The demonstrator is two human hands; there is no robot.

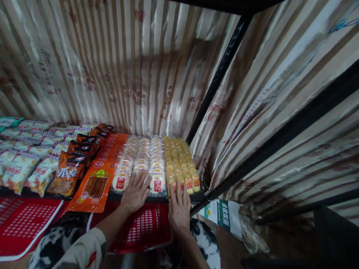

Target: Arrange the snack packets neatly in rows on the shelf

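Note:
On the shelf's front edge, my left hand (136, 191) lies with fingers stretched over the front of the rows of round white packaged cakes (156, 165). My right hand (179, 210) rests its outstretched fingers against the front of the yellow packaged cakes (181, 161), which stand in tight rows at the right end. Both hands are open and grip nothing. Left of the white cakes lies a flat orange snack packet (103, 166) with a clear window showing brown sticks. Part of the front white and yellow packs is hidden under my fingers.
Orange-and-black snack bags (68, 173) and pale snack bags (23, 166) fill the shelf's left side. Red plastic baskets (22, 223) stand below. A black metal post (218, 78) rises at the right corner, before a striped curtain (150, 62). A printed bag (223, 215) lies low at right.

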